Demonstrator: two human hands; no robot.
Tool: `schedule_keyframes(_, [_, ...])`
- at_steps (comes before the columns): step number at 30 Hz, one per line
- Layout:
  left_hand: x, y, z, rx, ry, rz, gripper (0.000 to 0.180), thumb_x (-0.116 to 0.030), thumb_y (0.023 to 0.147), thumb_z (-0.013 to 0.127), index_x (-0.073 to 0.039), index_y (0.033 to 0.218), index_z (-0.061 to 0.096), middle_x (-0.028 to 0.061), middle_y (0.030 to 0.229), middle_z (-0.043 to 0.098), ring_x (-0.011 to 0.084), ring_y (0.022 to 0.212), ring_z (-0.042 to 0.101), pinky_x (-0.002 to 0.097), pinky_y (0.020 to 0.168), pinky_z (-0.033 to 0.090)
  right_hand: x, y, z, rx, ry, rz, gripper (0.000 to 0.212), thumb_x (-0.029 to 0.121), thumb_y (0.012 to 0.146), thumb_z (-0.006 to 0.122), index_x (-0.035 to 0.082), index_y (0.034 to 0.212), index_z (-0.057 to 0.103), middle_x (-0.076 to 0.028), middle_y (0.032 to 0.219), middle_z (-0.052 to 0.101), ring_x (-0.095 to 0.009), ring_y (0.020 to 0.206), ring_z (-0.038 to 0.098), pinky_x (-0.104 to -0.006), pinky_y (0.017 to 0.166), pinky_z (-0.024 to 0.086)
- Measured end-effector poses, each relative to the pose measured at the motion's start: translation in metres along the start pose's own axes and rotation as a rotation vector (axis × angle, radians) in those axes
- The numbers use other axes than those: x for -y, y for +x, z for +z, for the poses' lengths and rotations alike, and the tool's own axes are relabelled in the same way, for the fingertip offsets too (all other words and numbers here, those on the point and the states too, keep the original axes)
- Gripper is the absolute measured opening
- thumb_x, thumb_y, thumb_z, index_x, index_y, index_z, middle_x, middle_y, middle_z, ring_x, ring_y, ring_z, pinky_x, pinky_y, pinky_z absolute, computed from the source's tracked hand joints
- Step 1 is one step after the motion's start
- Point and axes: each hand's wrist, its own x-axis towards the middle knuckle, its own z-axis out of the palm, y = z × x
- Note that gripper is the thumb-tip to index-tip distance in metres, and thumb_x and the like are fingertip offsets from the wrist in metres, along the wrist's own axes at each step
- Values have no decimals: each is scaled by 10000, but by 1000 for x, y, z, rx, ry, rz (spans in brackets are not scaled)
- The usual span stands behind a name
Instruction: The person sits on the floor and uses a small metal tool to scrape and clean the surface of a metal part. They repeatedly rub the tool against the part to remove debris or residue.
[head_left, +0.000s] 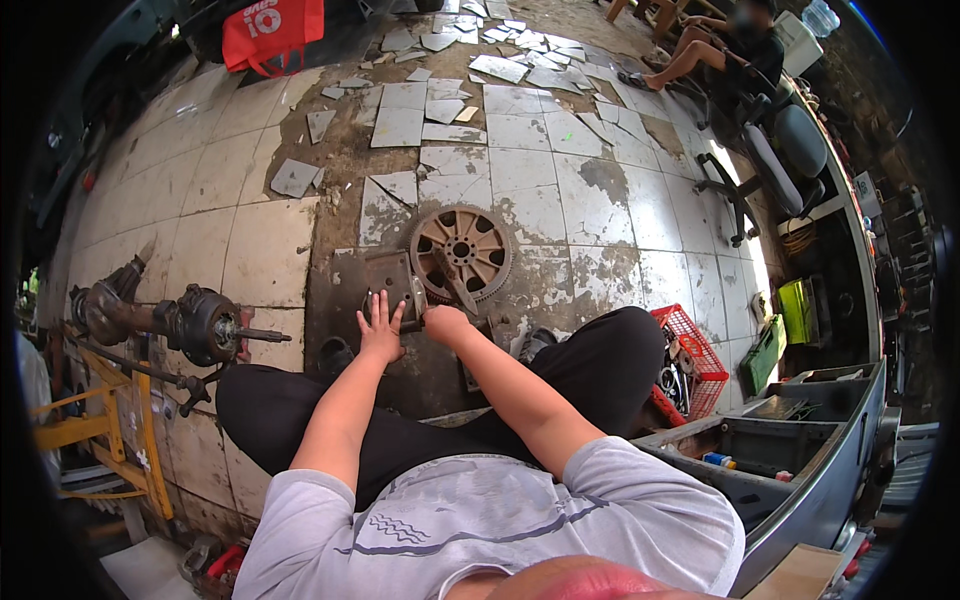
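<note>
Grey shirt cloth (480, 510) fills 6 o'clock; past it the left hand (381, 326) lies flat, fingers spread apart, over the near edge of a rusty metal block (390, 268), and the right hand (446, 325) is curled into a fist at the block's 5 o'clock corner, its inside hidden. At 1 o'clock from both hands a toothed wheel (461, 238) lies on tiled floor (530, 205) that stretches from 10 to 2, while a rusty axle (145, 318) at 9 and a red crate (712, 376) at 3 bound the sides.
</note>
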Motion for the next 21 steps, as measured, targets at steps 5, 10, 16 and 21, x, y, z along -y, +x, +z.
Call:
schedule_keyframes(5, [10,-6,6,22,11,-38,1174,-474,848,782,-268,1712,15,175,1746,-212,382,1611,-196,708,1240,38,23,-8,-38,73,-64,-68,241,169,906,634,60,1075,767,-187,1100,766,-360,1068,734,-493,883,600])
schedule_keyframes(10, [0,-3,-5,5,3,-3,1165,-481,852,775,-270,1712,18,176,1746,-213,382,1611,-194,707,1240,36,2,-5,-7,-1,-23,-29,269,163,895,635,47,1099,767,-179,1112,767,-361,1047,737,-500,879,597])
schedule_keyframes(16, [2,-4,-5,39,17,-28,1167,-491,851,773,-269,1712,17,182,1743,-219,385,1610,-196,707,1240,37,7,3,-23,52,-34,-105,286,138,925,587,48,1115,781,-183,1136,770,-342,1059,746,-474,863,609])
schedule_keyframes(21, [6,-6,-2,37,33,-33,1175,-502,847,768,-270,1712,8,183,1742,-224,383,1609,-204,706,1239,42,11,4,-14,47,-31,-35,242,161,900,632,48,1040,793,-175,1126,769,-374,1072,728,-502,882,597])
